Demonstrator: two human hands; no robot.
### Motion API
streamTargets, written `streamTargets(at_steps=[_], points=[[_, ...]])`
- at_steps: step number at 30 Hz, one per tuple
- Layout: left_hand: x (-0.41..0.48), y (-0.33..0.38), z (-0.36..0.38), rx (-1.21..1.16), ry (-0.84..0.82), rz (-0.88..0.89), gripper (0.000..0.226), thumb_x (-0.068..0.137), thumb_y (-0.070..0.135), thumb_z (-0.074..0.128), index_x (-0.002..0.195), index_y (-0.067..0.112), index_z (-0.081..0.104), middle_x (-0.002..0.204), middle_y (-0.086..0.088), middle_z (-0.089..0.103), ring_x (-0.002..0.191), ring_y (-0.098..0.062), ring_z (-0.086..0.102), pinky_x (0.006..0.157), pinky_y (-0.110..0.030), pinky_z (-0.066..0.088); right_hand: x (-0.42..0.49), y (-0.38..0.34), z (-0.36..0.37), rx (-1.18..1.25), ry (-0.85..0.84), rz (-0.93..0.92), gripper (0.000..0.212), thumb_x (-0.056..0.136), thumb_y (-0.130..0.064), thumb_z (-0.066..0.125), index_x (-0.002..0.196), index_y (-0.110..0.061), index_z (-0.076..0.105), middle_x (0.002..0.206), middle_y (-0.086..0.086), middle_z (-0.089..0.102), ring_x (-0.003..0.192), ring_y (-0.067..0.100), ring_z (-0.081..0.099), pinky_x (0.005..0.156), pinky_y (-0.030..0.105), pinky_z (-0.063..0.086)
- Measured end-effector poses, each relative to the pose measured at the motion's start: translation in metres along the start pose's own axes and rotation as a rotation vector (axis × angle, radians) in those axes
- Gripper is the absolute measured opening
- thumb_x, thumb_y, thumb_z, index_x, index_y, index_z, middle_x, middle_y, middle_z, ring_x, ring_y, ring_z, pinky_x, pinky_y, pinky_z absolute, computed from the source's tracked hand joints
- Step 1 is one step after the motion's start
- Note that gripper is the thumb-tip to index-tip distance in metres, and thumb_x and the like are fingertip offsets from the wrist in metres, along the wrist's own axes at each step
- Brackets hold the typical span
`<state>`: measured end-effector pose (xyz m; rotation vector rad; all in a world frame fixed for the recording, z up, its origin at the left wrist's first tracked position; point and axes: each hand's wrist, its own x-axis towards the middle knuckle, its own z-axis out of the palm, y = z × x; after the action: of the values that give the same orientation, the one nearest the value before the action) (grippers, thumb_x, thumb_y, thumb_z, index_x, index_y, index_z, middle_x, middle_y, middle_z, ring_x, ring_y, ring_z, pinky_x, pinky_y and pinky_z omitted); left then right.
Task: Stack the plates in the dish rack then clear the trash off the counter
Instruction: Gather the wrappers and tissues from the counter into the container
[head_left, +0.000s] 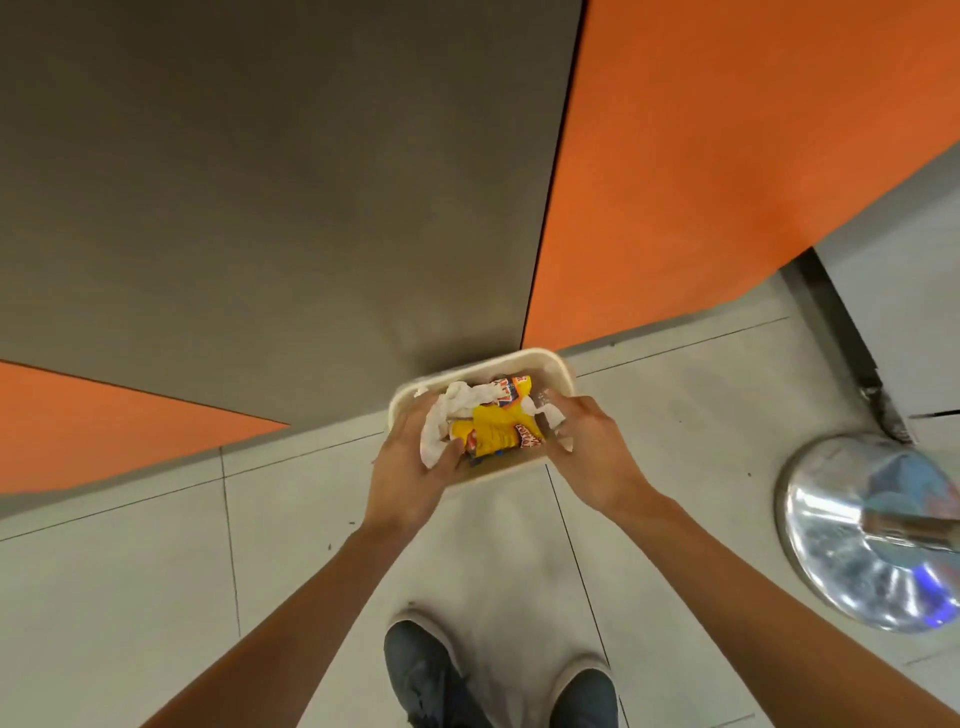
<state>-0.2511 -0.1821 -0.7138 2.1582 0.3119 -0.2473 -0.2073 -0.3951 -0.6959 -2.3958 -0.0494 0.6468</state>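
A bundle of trash is held between both hands above a cream bin (550, 362) that stands on the floor against the cabinet. The bundle is a yellow snack wrapper (493, 426) with crumpled white tissue (441, 415) beside it and a bit of clear plastic (543, 400). My left hand (410, 467) grips the tissue side of the bundle. My right hand (592, 447) presses on the wrapper side. The plates and the dish rack are out of view.
A grey cabinet front (285, 208) with orange panels (727, 156) rises right behind the bin. A shiny metal stool base (852, 540) stands on the tiled floor at the right. My two shoes (431, 675) are at the bottom.
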Motion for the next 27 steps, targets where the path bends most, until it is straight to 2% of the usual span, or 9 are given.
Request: streamTargets(at_steps=[3,6,9,11,14,17,20,24,27], points=[[-0.023,0.038,-0.031,0.010,-0.033,-0.020,0.037,0.094,0.023,0.061,0.128,0.034,0.057,0.121,0.021,0.061,0.103,-0.001,0.059,0.082,-0.009,0.045,-0.035,-0.028,-0.029,0.035,-0.035,-0.058,0.038,0.089,-0.006,0.062,0.126,-0.014,0.062,0.119,0.004,0.060,0.105,0.019,0.061,0.091,0.015,0.040],[-0.041,0.085,-0.064,0.008,-0.104,-0.019,0.021,0.093,0.017,0.060,0.099,0.035,0.068,0.100,0.018,0.071,0.084,-0.004,0.066,0.072,-0.025,0.055,-0.064,-0.067,-0.062,0.028,-0.067,-0.116,0.024,0.088,-0.006,0.061,0.108,-0.015,0.072,0.110,0.003,0.065,0.100,0.017,0.063,0.090,0.021,0.047],[-0.062,0.150,-0.108,-0.035,-0.090,-0.021,0.026,0.095,0.011,0.055,0.081,0.029,0.067,0.064,0.011,0.066,0.056,-0.009,0.060,0.058,-0.027,0.048,-0.091,-0.122,-0.108,0.046,-0.073,-0.167,0.016,0.087,-0.004,0.057,0.085,-0.009,0.072,0.088,0.003,0.066,0.084,0.019,0.061,0.076,0.024,0.044],[-0.083,0.193,-0.132,-0.105,-0.056,-0.019,0.024,0.097,0.012,0.052,0.079,0.020,0.066,0.052,0.003,0.058,0.044,-0.012,0.048,0.050,-0.025,0.039,-0.115,-0.159,-0.140,0.040,-0.077,-0.176,0.018,0.087,-0.004,0.054,0.080,-0.007,0.069,0.073,0.000,0.059,0.069,0.017,0.053,0.065,0.024,0.038],[-0.121,0.255,-0.169,-0.164,0.011,0.027,0.023,0.098,0.014,0.050,0.081,0.012,0.065,0.052,0.001,0.052,0.047,-0.009,0.042,0.048,-0.023,0.034,-0.152,-0.207,-0.177,0.068,-0.088,-0.213,0.018,0.088,-0.010,0.052,0.078,-0.010,0.067,0.069,-0.002,0.059,0.064,0.016,0.053,0.060,0.030,0.044],[-0.154,0.314,-0.212,-0.252,0.086,0.075,0.025,0.099,0.016,0.050,0.079,0.009,0.063,0.051,0.011,0.047,0.049,-0.006,0.040,0.050,-0.021,0.033,-0.188,-0.255,-0.215,0.095,-0.085,-0.272,0.016,0.088,-0.014,0.054,0.079,-0.015,0.067,0.074,-0.001,0.068,0.072,0.019,0.062,0.069,0.038,0.053],[-0.188,0.356,-0.258,-0.220,0.143,0.089,0.034,0.102,0.020,0.046,0.072,0.004,0.054,0.056,0.010,0.045,0.054,-0.005,0.039,0.054,-0.027,0.034,-0.217,-0.310,-0.247,0.114,-0.081,-0.367,0.015,0.088,-0.013,0.055,0.082,-0.015,0.069,0.074,0.001,0.070,0.073,0.020,0.064,0.072,0.039,0.054],[-0.239,0.378,-0.329,-0.189,0.219,0.089,0.043,0.103,0.027,0.044,0.062,0.015,0.044,0.058,0.007,0.043,0.054,-0.006,0.037,0.054,-0.027,0.032,-0.250,-0.376,-0.280,0.119,-0.125,-0.495,0.018,0.084,-0.004,0.055,0.089,-0.013,0.069,0.073,0.001,0.069,0.065,0.015,0.062,0.068,0.033,0.052],[-0.264,0.384,-0.386,-0.204,0.308,0.074,0.041,0.103,0.026,0.043,0.065,0.009,0.045,0.059,0.008,0.041,0.056,-0.006,0.037,0.056,-0.026,0.031,-0.261,-0.427,-0.299,0.147,-0.142,-0.525,0.022,0.085,-0.004,0.055,0.094,-0.020,0.067,0.076,-0.002,0.069,0.063,0.008,0.057,0.063,0.018,0.045]])
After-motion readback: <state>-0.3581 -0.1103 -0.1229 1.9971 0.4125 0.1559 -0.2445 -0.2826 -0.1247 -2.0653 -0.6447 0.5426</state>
